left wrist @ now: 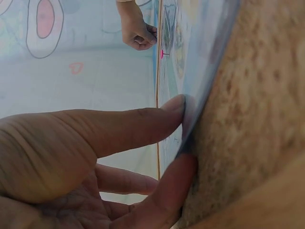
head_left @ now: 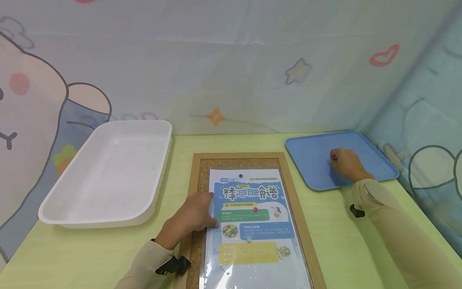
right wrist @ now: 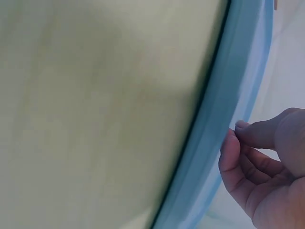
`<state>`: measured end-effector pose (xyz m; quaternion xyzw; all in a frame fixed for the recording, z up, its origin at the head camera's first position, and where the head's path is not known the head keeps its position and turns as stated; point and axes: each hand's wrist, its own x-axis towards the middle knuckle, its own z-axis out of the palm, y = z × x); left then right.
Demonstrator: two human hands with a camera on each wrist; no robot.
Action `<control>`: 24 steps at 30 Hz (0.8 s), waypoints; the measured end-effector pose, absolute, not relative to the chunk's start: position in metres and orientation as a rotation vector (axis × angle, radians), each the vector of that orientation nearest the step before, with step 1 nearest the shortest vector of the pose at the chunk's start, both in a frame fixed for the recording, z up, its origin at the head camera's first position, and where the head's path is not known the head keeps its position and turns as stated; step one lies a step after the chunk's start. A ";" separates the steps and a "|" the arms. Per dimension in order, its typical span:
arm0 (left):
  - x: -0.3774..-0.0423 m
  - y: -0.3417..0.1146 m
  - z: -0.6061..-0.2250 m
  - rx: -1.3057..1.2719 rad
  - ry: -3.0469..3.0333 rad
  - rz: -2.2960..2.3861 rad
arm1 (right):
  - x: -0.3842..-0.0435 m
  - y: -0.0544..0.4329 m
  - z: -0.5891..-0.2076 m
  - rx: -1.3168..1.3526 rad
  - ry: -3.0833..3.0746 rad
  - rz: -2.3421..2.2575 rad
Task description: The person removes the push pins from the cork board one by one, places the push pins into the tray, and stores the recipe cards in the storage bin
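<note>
A printed poster (head_left: pixel 249 200) in a clear plastic sleeve lies on the wood-framed corkboard (head_left: pixel 197 241). My left hand (head_left: pixel 193 210) pinches the sleeve's left edge; in the left wrist view the thumb (left wrist: pixel 138 129) is on its face and a finger is at the edge by the cork. A blue push pin (head_left: pixel 240 176), a pink one (head_left: pixel 255 209) and a green one (head_left: pixel 249 239) stand in the poster. My right hand (head_left: pixel 346 163) is over the blue tray (head_left: pixel 314 154), fingers curled and thumb (right wrist: pixel 259 133) meeting the index finger; nothing shows between them.
A large white plastic tub (head_left: pixel 104 168) stands on the left of the pale green table (head_left: pixel 346 237). Behind is a printed cloth backdrop (head_left: pixel 231 72), and another cloth side closes in beside the blue tray on the right.
</note>
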<state>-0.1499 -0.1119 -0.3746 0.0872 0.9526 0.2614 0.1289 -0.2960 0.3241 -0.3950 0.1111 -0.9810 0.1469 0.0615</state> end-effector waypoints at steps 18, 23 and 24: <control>-0.150 -0.112 -0.374 0.282 2.784 0.739 | -0.314 0.322 -0.387 0.390 -3.174 0.303; -0.150 -0.113 -0.374 0.285 2.783 0.747 | -0.314 0.320 -0.386 0.390 -3.187 0.296; -0.150 -0.112 -0.374 0.281 2.780 0.750 | -0.314 0.319 -0.386 0.391 -3.189 0.295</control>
